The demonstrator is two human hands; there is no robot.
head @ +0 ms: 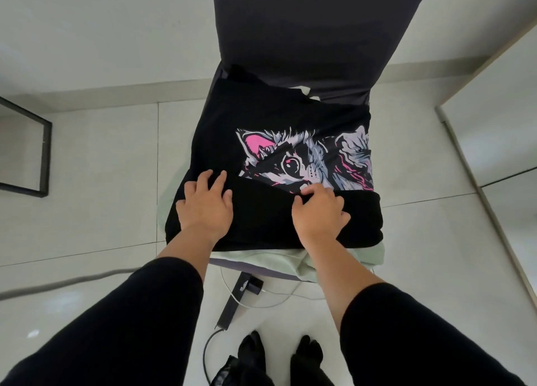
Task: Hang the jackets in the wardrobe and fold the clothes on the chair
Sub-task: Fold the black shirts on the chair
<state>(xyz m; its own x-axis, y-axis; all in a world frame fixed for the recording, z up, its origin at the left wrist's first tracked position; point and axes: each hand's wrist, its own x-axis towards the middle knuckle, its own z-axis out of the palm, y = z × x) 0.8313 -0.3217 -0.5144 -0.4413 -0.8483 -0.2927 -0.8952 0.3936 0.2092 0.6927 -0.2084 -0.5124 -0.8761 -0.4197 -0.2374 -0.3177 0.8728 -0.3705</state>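
A black cotton T-shirt with a pink-and-grey cat print point(302, 158) is spread on the seat of a dark fabric-covered chair point(313, 36), over a pale green garment point(270, 259). Its folded lower hem is pressed flat by the left hand point(207, 204), fingers spread, and pinched at the fold edge by the right hand point(318, 208)

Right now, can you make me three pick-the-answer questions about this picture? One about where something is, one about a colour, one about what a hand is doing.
1. Where is the black shirt?
A on the chair
B on the floor
C in a drawer

2. What colour is the cat's ear?
A green
B pink
C yellow

3. What is the left hand doing?
A pressing flat
B waving
C holding a cup

Answers:
1 A, it lies over the chair seat.
2 B, the ear's inside is bright pink.
3 A, spread fingers rest on the fold.
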